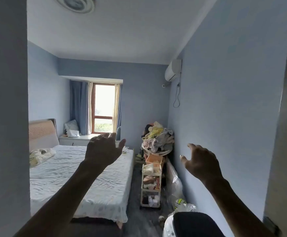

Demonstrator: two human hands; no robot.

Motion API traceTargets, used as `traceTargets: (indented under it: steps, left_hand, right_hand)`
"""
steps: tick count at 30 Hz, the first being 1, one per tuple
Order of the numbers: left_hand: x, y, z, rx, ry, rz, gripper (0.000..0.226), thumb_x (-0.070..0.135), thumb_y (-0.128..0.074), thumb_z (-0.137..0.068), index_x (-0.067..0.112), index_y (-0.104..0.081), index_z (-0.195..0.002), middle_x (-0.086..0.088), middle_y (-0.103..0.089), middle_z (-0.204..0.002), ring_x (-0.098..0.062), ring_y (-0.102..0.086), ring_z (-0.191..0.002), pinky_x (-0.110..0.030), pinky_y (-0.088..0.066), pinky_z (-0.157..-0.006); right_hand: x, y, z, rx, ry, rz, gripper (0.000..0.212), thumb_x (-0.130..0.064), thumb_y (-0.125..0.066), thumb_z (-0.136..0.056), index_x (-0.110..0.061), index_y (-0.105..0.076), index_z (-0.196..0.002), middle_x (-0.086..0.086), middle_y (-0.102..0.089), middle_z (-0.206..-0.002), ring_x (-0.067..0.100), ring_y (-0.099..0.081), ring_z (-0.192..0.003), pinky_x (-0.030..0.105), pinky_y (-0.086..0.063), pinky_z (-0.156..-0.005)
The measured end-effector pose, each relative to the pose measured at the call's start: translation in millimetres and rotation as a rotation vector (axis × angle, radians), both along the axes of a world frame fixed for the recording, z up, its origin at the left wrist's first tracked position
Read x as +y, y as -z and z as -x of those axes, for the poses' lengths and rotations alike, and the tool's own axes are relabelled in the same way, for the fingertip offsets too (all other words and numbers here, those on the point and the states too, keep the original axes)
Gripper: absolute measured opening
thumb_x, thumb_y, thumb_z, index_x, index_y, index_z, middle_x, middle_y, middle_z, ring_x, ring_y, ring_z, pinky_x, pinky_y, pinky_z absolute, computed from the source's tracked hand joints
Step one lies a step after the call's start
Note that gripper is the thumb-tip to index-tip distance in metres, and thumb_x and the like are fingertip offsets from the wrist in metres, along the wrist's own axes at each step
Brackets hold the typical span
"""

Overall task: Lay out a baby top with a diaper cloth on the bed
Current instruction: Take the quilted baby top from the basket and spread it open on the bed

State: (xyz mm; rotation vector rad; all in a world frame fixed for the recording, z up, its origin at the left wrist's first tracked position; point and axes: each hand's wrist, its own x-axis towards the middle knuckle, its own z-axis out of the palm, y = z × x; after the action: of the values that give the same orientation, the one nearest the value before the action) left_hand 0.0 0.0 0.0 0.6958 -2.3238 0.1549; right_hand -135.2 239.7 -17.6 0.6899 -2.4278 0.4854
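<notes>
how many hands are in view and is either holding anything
2. The left hand is raised over the bed; the right hand is near the right wall. Both are open and empty.

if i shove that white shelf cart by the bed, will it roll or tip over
The white shelf cart is tall and narrow with several loaded tiers, so a high push would probably tip it. The orange basket resting on top might slide off. Its base is too dark to show wheels, so rolling is uncertain; a low, slow push seems safer.
</notes>
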Motion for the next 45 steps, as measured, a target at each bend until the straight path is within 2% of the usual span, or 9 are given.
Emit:
traceTargets:
  steps: [3,6,15,20,28,34,37,41,45]
  left_hand:
    - [-20.6,8.7,35.6,0.044,0.012,0.015,0.060,0.059,-0.031,-0.092,0.018,-0.053,-0.130,-0.003,-0.062,-0.129,-0.022,-0.061,-0.115,-0.036,-0.046,-0.097]
    - [-43.2,18.0,82.8,0.015,0.017,-0.003,0.061,0.060,-0.030,-0.092,0.018,-0.053,-0.130,-0.003,-0.060,-0.131,-0.021,-0.058,-0.119,-0.035,-0.044,-0.100]
    - [-106.3,26.1,266.1,0.001,-0.021,0.001,0.059,0.059,-0.030,-0.092,0.019,-0.054,-0.129,-0.002,-0.062,-0.129,-0.020,-0.060,-0.116,-0.033,-0.046,-0.096]
    - [-146.4,25.2,364.2,0.003,0.008,-0.046,0.057,0.056,-0.032,-0.094,0.020,-0.050,-0.133,-0.002,-0.057,-0.135,-0.021,-0.056,-0.122,-0.036,-0.042,-0.102]
    - [-260.3,48.3,503.1,-0.033,0.024,-0.074,0.052,0.052,-0.031,-0.095,0.020,-0.050,-0.132,-0.002,-0.058,-0.134,-0.023,-0.058,-0.119,-0.038,-0.044,-0.100]
    - [-380.3,49.2,617.1,-0.030,0.079,-0.078,0.052,0.052,-0.031,-0.095,0.020,-0.050,-0.131,-0.004,-0.057,-0.135,-0.024,-0.057,-0.120,-0.038,-0.043,-0.100]
    - [-434.3,55.7,674.5,-0.056,0.102,-0.105,0.050,0.052,-0.032,-0.095,0.019,-0.055,-0.125,-0.004,-0.062,-0.127,-0.024,-0.059,-0.114,-0.036,-0.045,-0.095]
    - [-477.3,73.3,753.2,-0.079,0.185,-0.162,0.047,0.052,-0.032,-0.095,0.019,-0.059,-0.116,-0.003,-0.065,-0.119,-0.023,-0.062,-0.107,-0.035,-0.045,-0.092]
    - [-507.5,96.6,829.6,-0.088,0.224,-0.178,0.048,0.051,-0.032,-0.096,0.019,-0.055,-0.122,-0.004,-0.062,-0.126,-0.024,-0.059,-0.113,-0.036,-0.043,-0.094]
  right_hand:
    - [-19.7,9.9,34.2,-0.016,-0.017,0.021,0.060,-0.044,-0.058,-0.087,-0.012,-0.047,-0.136,0.005,-0.059,-0.133,0.021,-0.058,-0.119,0.030,-0.043,-0.099]
    - [-43.7,18.5,79.3,-0.040,-0.026,0.015,0.060,-0.045,-0.058,-0.087,-0.013,-0.047,-0.137,0.005,-0.058,-0.134,0.021,-0.057,-0.119,0.030,-0.043,-0.100]
    - [-120.4,20.5,258.5,-0.019,-0.079,0.026,0.062,-0.044,-0.062,-0.085,-0.014,-0.047,-0.137,0.005,-0.060,-0.132,0.022,-0.059,-0.117,0.030,-0.044,-0.097]
    - [-166.3,15.0,352.1,-0.042,-0.083,0.019,0.061,-0.044,-0.061,-0.085,-0.015,-0.046,-0.137,0.004,-0.060,-0.131,0.022,-0.059,-0.117,0.030,-0.044,-0.097]
    - [-266.6,40.7,484.0,-0.086,-0.045,0.006,0.060,-0.044,-0.060,-0.086,-0.016,-0.046,-0.137,0.004,-0.059,-0.132,0.022,-0.058,-0.118,0.031,-0.043,-0.098]
    - [-377.0,40.9,594.0,-0.088,0.016,0.018,0.060,-0.042,-0.060,-0.086,-0.016,-0.045,-0.138,0.005,-0.059,-0.132,0.024,-0.057,-0.118,0.031,-0.043,-0.096]
    - [-429.4,41.2,647.2,-0.128,0.030,0.011,0.059,-0.042,-0.059,-0.087,-0.017,-0.044,-0.138,0.006,-0.058,-0.133,0.025,-0.057,-0.118,0.031,-0.044,-0.095]
    - [-476.4,55.2,714.4,-0.176,0.068,0.012,0.058,-0.043,-0.058,-0.087,-0.018,-0.044,-0.138,0.006,-0.056,-0.135,0.026,-0.055,-0.120,0.033,-0.044,-0.095]
    - [-504.9,78.8,784.3,-0.227,0.091,-0.013,0.058,-0.042,-0.057,-0.088,-0.018,-0.043,-0.139,0.006,-0.055,-0.136,0.027,-0.054,-0.120,0.034,-0.044,-0.095]
